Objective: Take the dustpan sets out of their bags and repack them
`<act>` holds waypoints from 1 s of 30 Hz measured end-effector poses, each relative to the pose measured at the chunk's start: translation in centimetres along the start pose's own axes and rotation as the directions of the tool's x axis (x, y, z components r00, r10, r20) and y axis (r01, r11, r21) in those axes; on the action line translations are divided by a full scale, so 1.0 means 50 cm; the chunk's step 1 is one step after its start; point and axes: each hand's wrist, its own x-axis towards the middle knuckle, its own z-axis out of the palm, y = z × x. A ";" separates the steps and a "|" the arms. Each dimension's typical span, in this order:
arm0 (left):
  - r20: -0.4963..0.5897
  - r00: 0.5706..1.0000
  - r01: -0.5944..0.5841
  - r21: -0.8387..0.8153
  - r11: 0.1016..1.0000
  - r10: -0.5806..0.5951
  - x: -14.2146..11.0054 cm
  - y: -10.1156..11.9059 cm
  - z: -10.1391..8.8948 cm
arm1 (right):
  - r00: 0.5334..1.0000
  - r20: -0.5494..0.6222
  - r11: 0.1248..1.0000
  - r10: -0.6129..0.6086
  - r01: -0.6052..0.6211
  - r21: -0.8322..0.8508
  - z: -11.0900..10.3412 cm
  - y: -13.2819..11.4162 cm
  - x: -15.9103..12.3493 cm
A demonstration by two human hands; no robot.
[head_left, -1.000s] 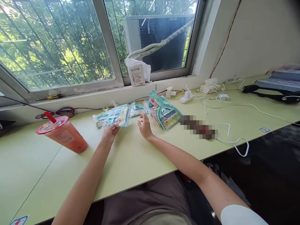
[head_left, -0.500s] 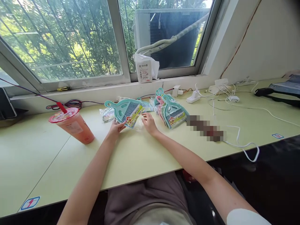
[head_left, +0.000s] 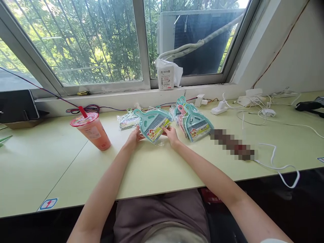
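A teal dustpan-and-brush set [head_left: 154,123] with a yellow printed label is tilted up just above the table. My left hand [head_left: 134,138] grips its lower left edge, with the fingers partly hidden behind it. At its right edge, my right hand [head_left: 171,134] is closed with the thumb on the label side. Clear plastic wrap hangs at the bottom of the set. To the right lies a pile of similar wrapped dustpan sets [head_left: 196,125], teal with a pink one [head_left: 181,110] among them. More packed sets [head_left: 128,118] lie behind my left hand.
A drink cup [head_left: 94,132] with a red straw stands at left, a tablet [head_left: 19,107] behind it. White chargers and cables [head_left: 255,101] spread over the right side, near a blurred-out object [head_left: 233,144]. A white box [head_left: 165,78] sits on the window sill [head_left: 121,98].
My right hand has come from beside the dustpan set onto its right edge. My left hand still holds the set. The whole view has shifted toward the left.
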 end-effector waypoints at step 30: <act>-0.204 0.969 0.053 -0.375 0.925 -0.138 0.014 0.065 -0.097 | 0.995 -0.084 0.990 0.052 -0.040 0.135 -0.004 -0.016 -0.008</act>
